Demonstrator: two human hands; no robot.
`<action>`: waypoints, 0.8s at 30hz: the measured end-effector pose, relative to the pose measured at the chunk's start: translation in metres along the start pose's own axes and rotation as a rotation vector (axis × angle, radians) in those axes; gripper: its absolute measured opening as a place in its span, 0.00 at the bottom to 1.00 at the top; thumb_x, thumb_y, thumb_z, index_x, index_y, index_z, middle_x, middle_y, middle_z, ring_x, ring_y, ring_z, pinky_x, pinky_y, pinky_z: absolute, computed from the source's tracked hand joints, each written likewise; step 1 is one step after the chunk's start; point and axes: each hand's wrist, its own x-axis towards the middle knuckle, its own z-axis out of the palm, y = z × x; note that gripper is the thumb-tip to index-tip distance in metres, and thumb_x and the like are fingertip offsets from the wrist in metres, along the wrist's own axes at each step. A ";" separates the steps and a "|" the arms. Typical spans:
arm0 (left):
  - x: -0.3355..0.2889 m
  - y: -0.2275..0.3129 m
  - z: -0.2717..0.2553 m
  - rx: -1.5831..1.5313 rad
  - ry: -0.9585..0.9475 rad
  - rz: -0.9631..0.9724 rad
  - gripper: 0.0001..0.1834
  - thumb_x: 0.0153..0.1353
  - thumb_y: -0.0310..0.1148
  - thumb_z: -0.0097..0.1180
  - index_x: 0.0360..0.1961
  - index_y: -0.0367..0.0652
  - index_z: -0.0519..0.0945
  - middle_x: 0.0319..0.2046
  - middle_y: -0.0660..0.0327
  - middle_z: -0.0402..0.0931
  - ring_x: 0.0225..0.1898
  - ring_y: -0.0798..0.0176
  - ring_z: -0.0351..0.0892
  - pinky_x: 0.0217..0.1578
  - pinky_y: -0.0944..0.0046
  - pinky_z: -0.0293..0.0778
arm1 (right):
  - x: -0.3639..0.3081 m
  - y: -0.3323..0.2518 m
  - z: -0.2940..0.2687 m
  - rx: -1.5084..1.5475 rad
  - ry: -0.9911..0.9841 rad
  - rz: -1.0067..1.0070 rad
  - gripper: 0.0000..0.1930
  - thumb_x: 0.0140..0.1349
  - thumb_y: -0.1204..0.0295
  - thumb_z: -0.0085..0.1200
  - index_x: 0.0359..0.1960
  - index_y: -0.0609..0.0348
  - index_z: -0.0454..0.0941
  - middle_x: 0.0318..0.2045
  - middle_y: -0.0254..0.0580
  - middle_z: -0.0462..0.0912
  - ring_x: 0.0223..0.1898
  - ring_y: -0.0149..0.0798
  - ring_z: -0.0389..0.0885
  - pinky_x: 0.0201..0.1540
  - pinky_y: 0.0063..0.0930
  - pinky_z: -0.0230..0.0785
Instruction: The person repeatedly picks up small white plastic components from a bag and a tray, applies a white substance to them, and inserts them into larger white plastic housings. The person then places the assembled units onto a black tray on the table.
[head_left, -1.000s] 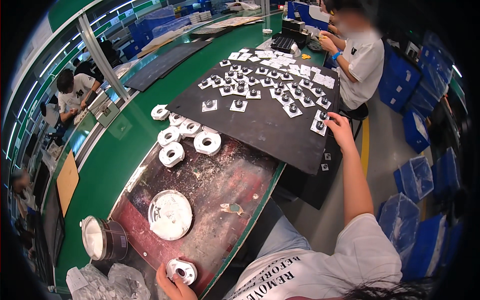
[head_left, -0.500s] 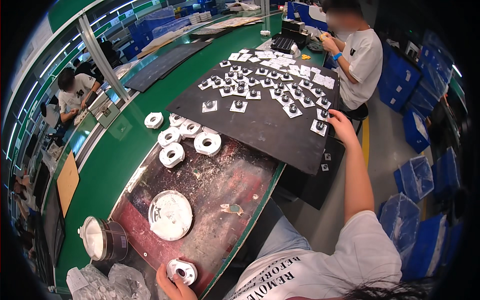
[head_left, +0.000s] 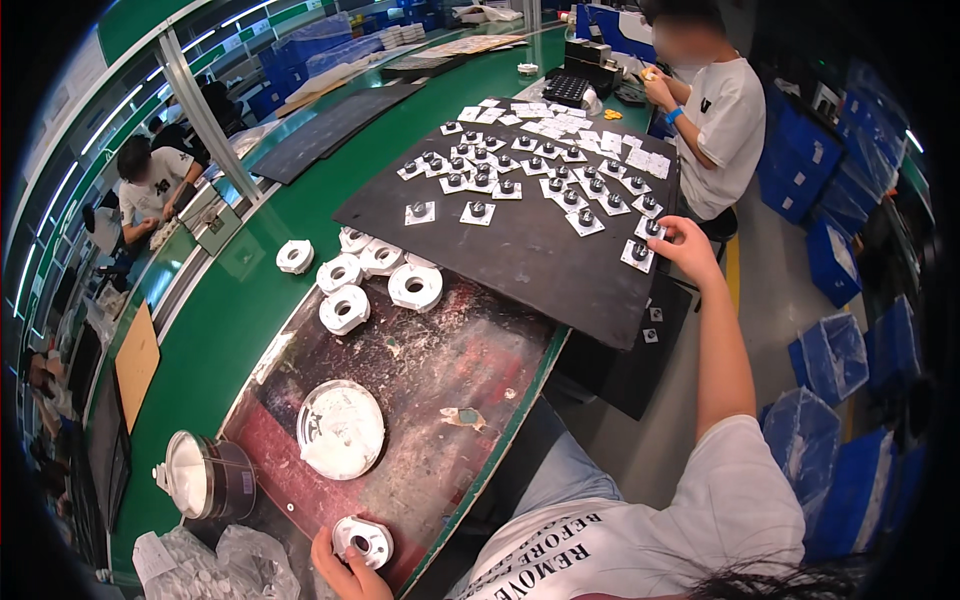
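Hands (head_left: 348, 578) half-curled on ring (head_left: 379, 546), knob (head_left: 653, 227)

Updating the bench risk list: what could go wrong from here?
1. The right hand is at a small plate near the edge of the black board; a slip might knock it off.
2. The left hand holds a white ring near a lid smeared with white paste, which could get onto the ring.
3. The open tin stands close to a plastic bag; a tug on the bag might upset it.
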 end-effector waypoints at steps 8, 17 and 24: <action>-0.003 0.013 -0.010 0.035 0.155 0.104 0.20 0.61 0.31 0.47 0.54 0.35 0.67 0.50 0.52 0.66 0.51 0.55 0.66 0.53 0.59 0.61 | -0.054 -0.077 0.011 0.703 -0.123 -0.137 0.27 0.41 0.72 0.69 0.46 0.64 0.74 0.32 0.29 0.72 0.29 0.20 0.68 0.30 0.14 0.63; 0.018 0.090 -0.002 0.017 0.020 0.785 0.18 0.40 0.24 0.68 0.35 0.44 0.78 0.32 0.61 0.73 0.33 0.57 0.75 0.32 0.62 0.72 | -0.190 -0.254 0.131 0.554 -1.410 -0.435 0.24 0.43 0.63 0.69 0.42 0.60 0.77 0.31 0.36 0.75 0.32 0.28 0.73 0.33 0.19 0.68; -0.001 0.064 -0.013 -0.139 0.144 0.412 0.13 0.42 0.18 0.64 0.30 0.39 0.76 0.29 0.58 0.74 0.28 0.54 0.75 0.30 0.62 0.73 | -0.220 -0.287 0.153 0.522 -1.241 -0.766 0.27 0.41 0.61 0.71 0.43 0.57 0.77 0.33 0.37 0.74 0.35 0.36 0.74 0.41 0.29 0.68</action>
